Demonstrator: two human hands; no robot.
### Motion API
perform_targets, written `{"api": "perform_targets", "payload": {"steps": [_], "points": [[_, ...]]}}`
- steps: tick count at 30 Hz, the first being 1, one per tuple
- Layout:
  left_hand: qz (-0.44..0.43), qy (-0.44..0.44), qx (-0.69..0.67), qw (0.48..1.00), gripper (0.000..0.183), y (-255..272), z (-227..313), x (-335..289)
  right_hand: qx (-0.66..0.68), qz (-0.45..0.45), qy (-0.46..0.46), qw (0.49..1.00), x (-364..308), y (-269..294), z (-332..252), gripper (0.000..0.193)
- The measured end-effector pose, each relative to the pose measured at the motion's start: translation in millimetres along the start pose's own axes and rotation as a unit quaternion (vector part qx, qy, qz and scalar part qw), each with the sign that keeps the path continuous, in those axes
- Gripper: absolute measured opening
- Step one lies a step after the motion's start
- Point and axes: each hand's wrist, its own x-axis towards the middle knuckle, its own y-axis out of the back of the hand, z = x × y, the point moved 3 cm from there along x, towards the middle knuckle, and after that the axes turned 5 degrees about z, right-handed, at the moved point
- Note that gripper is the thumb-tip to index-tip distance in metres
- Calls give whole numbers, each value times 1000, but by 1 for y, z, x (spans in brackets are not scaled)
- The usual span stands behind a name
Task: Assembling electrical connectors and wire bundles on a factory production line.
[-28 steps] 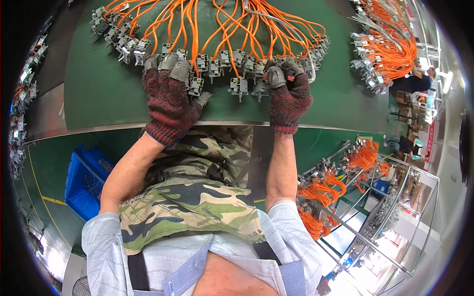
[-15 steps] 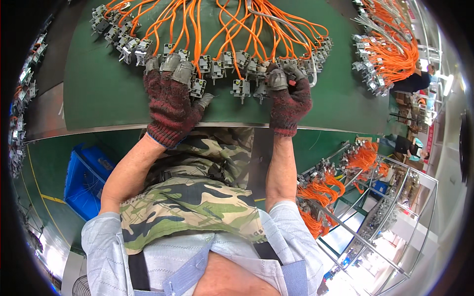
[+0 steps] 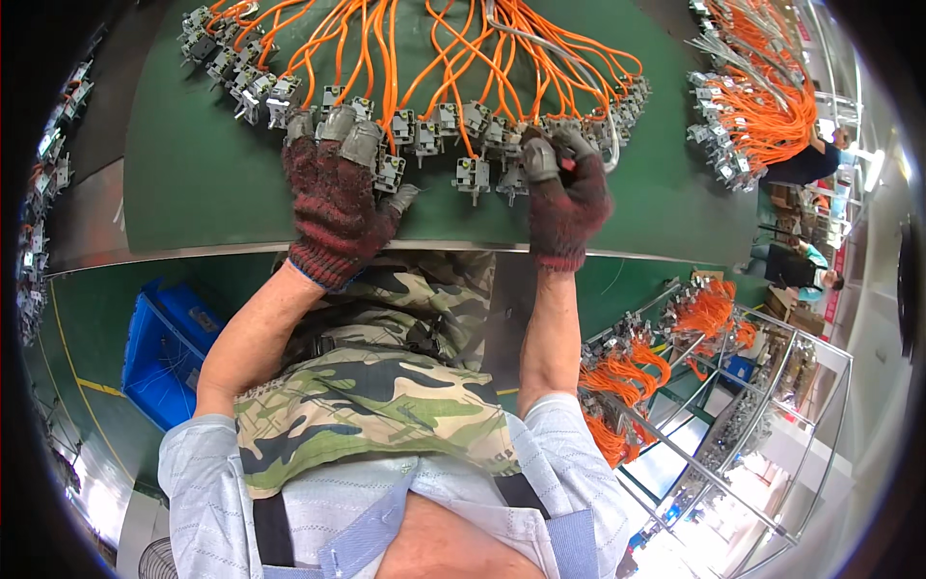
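Note:
A bundle of orange cables (image 3: 391,72) fans toward me across the green tabletop, each ending in a small grey terminal block (image 3: 472,176). My left hand (image 3: 333,203), in a dark red and black knit glove with grey-wrapped fingertips, rests on the row's left part. Its fingers are stretched out over the blocks and the thumb stands apart beside one block (image 3: 388,172). Gloved the same way, my right hand (image 3: 567,203) is closed at the row's right part, touching blocks there. A small red piece (image 3: 569,166) shows between its fingers; most of it is hidden.
The table's metal edge (image 3: 434,247) runs just before my waist. Another orange cable bundle (image 3: 772,116) lies at the far right. Below right stands a metal rack (image 3: 733,482) near hanging cable bundles. A blue crate (image 3: 159,357) sits low left. People are at the right.
My right hand has shifted and turned slightly, its fingers curled in closer, so less of the red piece shows. My left hand stays in place. A person at the far right has moved.

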Motion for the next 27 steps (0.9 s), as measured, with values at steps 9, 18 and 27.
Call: {"api": "perform_targets", "payload": {"steps": [9, 18, 27], "points": [[-13, 17, 12, 1000, 98, 1, 2, -3, -10, 15, -3, 1000, -8, -24, -6, 31], [0, 6, -3, 1000, 98, 2, 0, 1, -102, -4, -7, 995, -8, -25, -11, 32], [0, 16, 0, 1000, 97, 3, 2, 0, -12, -78, -50, 996, 20, -40, -6, 37]]}}
